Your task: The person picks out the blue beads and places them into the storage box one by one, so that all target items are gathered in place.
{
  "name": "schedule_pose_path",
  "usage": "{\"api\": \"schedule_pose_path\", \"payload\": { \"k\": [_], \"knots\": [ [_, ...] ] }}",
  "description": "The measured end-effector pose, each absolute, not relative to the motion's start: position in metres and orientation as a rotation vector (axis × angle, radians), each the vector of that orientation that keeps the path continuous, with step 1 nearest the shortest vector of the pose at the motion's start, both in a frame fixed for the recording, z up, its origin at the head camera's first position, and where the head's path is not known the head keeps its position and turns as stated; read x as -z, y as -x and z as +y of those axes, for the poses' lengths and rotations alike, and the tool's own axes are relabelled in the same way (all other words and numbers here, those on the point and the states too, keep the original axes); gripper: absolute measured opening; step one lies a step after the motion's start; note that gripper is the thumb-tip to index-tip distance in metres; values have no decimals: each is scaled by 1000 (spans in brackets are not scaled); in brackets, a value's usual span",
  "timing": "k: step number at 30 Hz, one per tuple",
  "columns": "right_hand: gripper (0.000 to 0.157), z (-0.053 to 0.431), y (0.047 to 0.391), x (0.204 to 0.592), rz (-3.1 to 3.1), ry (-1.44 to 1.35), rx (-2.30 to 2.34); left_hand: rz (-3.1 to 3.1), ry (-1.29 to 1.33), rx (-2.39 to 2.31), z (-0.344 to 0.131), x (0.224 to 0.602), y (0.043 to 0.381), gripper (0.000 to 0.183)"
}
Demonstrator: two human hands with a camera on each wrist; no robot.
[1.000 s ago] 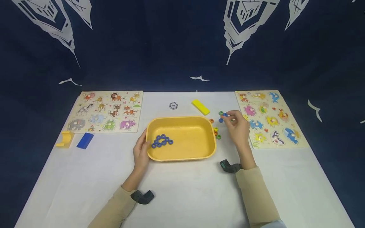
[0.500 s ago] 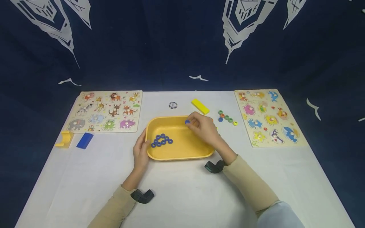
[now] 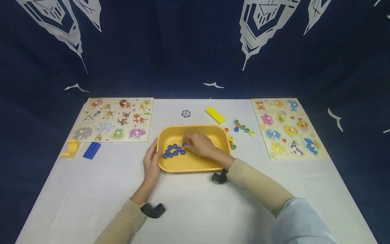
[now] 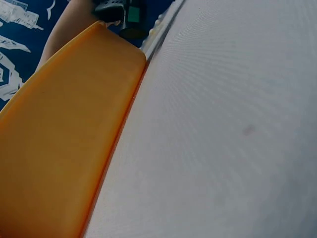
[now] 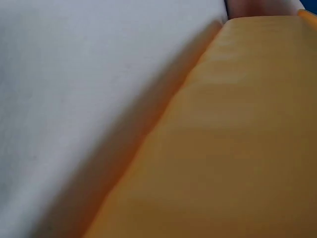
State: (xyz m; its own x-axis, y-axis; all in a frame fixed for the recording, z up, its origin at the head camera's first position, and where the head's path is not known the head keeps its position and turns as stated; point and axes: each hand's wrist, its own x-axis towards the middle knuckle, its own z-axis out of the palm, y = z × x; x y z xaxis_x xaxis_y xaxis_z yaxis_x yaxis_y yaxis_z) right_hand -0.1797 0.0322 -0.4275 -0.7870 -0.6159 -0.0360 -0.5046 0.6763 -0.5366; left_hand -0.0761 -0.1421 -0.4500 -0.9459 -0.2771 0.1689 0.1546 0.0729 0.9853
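Inside a yellow plastic tray (image 3: 201,165), my right hand (image 3: 199,145) pinches a small blue bead (image 3: 184,144) between thumb and fingertips, low over the tray floor. Just left of it lie several blue ring-shaped beads (image 3: 175,153) in a loose cluster. My left hand (image 3: 151,162) holds the tray's left end, thumb at the rim and fingers along the outside. Both wrist views are largely filled by the tray's outer wall (image 4: 74,114); neither shows the beads. Right of the tray, one blue bead (image 3: 236,129) sits among green, orange and yellow beads (image 3: 243,127).
Animal puzzle boards lie at the back left (image 3: 112,120) and back right (image 3: 289,132). Behind the tray are a yellow block (image 3: 214,115) and a round chip (image 3: 186,114). A blue block (image 3: 91,150) and a yellow curved block (image 3: 70,149) lie at left.
My right hand has carried a blue bead from the pile right of the tray leftward into the tray, down beside the blue cluster. The left hand stays on the tray.
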Motion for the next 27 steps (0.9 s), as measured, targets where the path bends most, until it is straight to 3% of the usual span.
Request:
{"api": "schedule_pose_path", "payload": {
  "k": [12, 19, 27],
  "knots": [
    [20, 48, 172, 418, 2623, 976, 914, -2052, -126, 1925, -141, 449, 76, 45],
    [23, 86, 163, 404, 2739, 892, 1370, -2045, -123, 1940, -141, 448, 75, 45],
    [26, 143, 173, 411, 3011, 660, 1582, -2041, -122, 1943, -141, 450, 75, 45]
  ]
}}
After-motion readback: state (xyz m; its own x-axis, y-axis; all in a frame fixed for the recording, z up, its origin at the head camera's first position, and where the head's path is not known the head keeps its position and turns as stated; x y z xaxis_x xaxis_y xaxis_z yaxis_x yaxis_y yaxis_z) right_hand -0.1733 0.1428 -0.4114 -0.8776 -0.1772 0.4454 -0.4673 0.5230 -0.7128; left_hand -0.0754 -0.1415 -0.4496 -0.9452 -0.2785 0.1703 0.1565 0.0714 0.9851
